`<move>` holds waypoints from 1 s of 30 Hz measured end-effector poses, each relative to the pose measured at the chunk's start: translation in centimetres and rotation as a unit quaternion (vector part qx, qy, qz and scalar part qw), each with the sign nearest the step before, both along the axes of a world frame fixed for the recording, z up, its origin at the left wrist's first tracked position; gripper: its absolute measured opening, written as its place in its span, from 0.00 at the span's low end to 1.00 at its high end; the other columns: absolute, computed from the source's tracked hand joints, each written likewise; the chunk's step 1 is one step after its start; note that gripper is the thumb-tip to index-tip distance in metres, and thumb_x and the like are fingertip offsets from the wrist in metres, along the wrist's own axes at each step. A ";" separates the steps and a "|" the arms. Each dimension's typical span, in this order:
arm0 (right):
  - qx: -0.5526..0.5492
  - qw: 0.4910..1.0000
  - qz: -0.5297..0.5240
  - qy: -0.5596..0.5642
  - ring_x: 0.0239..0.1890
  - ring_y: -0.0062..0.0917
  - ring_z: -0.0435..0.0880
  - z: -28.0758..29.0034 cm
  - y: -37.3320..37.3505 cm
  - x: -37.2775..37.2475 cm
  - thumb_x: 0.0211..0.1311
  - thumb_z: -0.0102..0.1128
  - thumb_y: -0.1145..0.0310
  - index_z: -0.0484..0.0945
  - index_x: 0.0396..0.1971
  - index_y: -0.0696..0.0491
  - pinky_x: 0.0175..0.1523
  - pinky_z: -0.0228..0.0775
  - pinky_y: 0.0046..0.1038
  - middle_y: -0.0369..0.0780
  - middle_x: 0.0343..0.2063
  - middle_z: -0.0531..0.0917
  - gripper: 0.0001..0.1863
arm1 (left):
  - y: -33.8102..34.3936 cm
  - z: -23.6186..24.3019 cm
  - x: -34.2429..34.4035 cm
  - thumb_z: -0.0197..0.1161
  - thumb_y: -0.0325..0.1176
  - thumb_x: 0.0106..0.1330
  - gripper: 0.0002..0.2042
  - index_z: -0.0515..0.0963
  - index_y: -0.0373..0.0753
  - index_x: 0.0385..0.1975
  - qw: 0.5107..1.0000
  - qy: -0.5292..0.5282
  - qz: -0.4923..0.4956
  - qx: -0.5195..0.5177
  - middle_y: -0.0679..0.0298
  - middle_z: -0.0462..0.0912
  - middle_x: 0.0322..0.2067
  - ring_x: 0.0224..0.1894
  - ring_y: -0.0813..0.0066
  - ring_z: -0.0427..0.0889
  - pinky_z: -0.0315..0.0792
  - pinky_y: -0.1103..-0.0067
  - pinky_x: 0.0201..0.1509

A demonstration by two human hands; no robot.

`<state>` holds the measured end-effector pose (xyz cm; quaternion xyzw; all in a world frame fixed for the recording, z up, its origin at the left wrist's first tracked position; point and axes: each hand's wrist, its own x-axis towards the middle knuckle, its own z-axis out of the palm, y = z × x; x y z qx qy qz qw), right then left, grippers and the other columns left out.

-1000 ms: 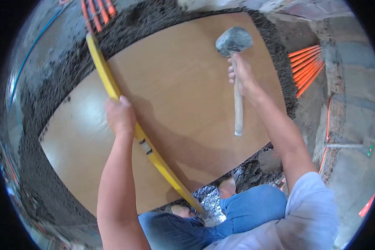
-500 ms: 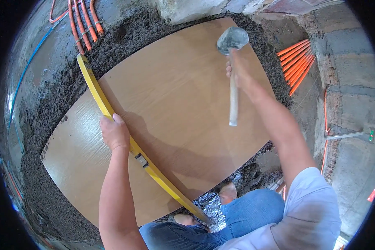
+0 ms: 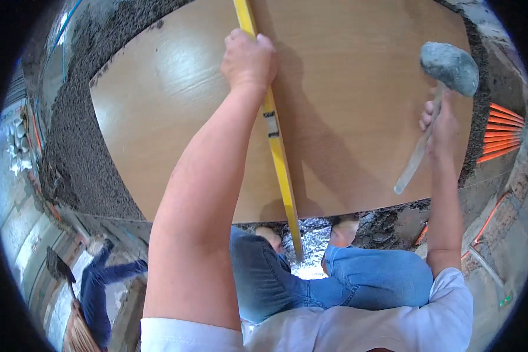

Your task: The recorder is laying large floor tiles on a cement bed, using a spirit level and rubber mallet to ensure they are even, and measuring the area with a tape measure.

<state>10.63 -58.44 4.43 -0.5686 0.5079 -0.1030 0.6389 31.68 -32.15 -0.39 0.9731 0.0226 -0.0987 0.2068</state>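
My left hand (image 3: 249, 57) is closed around a yellow spirit level (image 3: 284, 182), which runs from the top of the picture down between my feet. The level rests across a large tan slab (image 3: 358, 111) with a smooth, glossy face. To the right, my right hand (image 3: 442, 124) grips the handle of a mallet (image 3: 450, 67). The mallet's thick grey head is up and its pale handle slants down to the left, raised over the slab's right part.
Dark, crumbly mortar (image 3: 79, 149) borders the slab. Orange pipes (image 3: 501, 134) lie at the right and a blue hose (image 3: 67, 23) at the upper left. At the lower left a person in dark trousers (image 3: 97, 293) stands beside a shovel (image 3: 58, 267).
The view has swung, so the slab sits higher and the level looks steeper. My left arm reaches farther forward. The mallet has shifted right and tilted. A person has come into view.
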 end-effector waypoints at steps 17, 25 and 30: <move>0.026 0.987 0.149 -0.061 0.15 0.11 0.65 0.4 8.7 6.5 0.66 0.46 0.46 0.71 0.41 0.56 0.18 0.56 0.16 0.30 0.17 0.68 0.25 | 0.2 0.1 -0.2 0.50 0.42 0.62 0.18 0.69 0.31 0.41 0.999 -0.004 -0.029 0.020 0.49 0.75 0.42 0.43 0.51 0.79 0.73 0.62 0.47; -0.002 0.988 0.145 -0.047 0.15 0.13 0.66 -0.3 7.9 8.6 0.65 0.47 0.46 0.72 0.38 0.59 0.18 0.57 0.18 0.31 0.17 0.69 0.26 | -0.1 0.3 -0.2 0.51 0.42 0.62 0.17 0.70 0.32 0.40 0.999 0.005 -0.028 0.019 0.49 0.75 0.42 0.43 0.50 0.79 0.72 0.62 0.48; 0.003 0.986 0.166 0.031 0.15 0.12 0.66 -1.9 6.8 8.7 0.65 0.48 0.46 0.72 0.40 0.58 0.19 0.58 0.17 0.31 0.18 0.69 0.26 | 0.0 0.4 -0.2 0.51 0.42 0.62 0.17 0.70 0.32 0.40 0.999 0.007 -0.022 0.029 0.50 0.75 0.42 0.43 0.51 0.79 0.73 0.62 0.47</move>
